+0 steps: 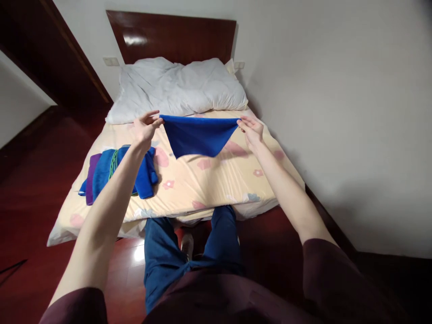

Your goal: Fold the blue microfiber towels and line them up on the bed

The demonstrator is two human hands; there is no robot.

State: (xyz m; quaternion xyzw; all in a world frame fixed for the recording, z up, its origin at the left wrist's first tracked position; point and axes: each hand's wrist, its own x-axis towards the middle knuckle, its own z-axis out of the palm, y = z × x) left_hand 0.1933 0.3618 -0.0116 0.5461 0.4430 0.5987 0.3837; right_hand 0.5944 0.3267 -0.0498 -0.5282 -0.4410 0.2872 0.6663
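Observation:
A blue cloth (200, 135) is stretched between my two hands over the bed, its top edge nearly straight and its lower part hanging down. My left hand (147, 127) pinches the upper left corner between thumb and fingers. The upper right corner is pinched in my right hand (250, 129). On the left of the bed lies a pile of blue and purple cloths (101, 173), partly hidden behind my left forearm.
The bed (209, 184) has a cream sheet with pink patterns. White pillows (178, 87) rest against the dark wooden headboard (175, 38). A wall (354, 112) rises along the right side. My legs are at the bed's front edge.

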